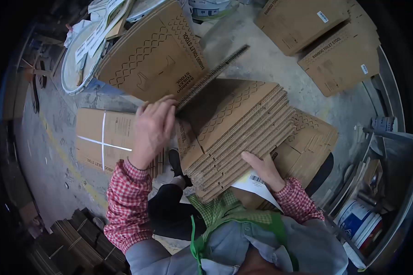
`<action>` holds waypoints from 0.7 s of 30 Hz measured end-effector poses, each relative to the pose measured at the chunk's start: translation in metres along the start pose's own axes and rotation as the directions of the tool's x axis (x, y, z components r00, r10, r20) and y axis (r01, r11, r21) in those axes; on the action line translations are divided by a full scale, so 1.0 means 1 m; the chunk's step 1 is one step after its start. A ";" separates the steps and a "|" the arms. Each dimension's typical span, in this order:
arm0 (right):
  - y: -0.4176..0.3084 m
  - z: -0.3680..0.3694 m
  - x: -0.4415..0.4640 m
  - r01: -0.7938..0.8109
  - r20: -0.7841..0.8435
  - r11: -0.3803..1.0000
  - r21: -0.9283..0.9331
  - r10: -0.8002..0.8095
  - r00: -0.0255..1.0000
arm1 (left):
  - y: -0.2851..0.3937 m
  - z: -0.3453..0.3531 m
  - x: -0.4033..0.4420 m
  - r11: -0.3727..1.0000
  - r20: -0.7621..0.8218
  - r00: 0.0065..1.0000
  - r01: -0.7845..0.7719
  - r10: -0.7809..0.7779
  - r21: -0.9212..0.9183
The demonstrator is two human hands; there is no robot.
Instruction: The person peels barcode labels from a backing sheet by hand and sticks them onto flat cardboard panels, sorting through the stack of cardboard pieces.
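Observation:
My left hand (155, 128) is closed on the near end of a flattened cardboard box (218, 68), seen almost edge-on as it tilts up. Beside it, a thick stack of flattened cardboard boxes (248, 130) leans over my lap, corrugated edges facing me. My right hand (264, 169) grips the stack's right side, thumb on the edges and the other fingers hidden. Just below that hand lies a white paper sheet (257, 185) with a barcode. More flattened boxes (314, 137) lie under the stack on the right.
Upright cartons printed "Bamboo Toilet Stool" (156, 55) lean by a round tub (71, 75) holding papers. A strapped bundle (89, 137) lies at left. Further cartons (339, 59) stand at upper right. A paint bucket (355, 222) sits at lower right, and tied cardboard (78, 238) at lower left.

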State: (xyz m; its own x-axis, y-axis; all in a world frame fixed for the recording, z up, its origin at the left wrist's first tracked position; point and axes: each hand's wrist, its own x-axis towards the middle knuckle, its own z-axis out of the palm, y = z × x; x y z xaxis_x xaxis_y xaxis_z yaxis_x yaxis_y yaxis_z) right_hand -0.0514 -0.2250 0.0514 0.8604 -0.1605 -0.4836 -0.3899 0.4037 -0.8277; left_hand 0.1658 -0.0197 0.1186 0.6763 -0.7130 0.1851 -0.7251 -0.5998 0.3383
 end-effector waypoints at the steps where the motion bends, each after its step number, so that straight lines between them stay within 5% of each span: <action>1: 0.001 0.001 0.001 0.026 -0.014 1.000 0.009 -0.026 1.000 | -0.008 -0.004 0.004 0.994 -0.048 0.995 0.093 -0.090 0.061; 5: 0.002 -0.003 0.001 0.086 0.060 0.996 0.029 -0.088 0.994 | -0.058 0.002 0.019 0.947 -0.238 0.959 0.212 -0.154 0.240; 12: 0.002 -0.004 0.001 0.127 0.034 0.991 0.031 -0.128 0.991 | -0.095 -0.003 0.043 0.883 -0.219 0.928 0.359 -0.302 0.303; 21: 0.001 -0.003 -0.001 0.100 0.048 0.995 0.024 -0.101 0.994 | -0.110 -0.005 0.053 0.914 -0.176 0.933 0.347 -0.313 0.211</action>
State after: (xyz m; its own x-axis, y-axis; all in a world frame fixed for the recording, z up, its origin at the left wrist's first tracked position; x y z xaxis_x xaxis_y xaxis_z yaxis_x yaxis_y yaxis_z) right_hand -0.0536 -0.2272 0.0500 0.9101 -0.1575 -0.3832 -0.2938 0.4070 -0.8649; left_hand 0.2816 0.0104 0.0953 0.8812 -0.4132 0.2295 -0.4555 -0.8721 0.1787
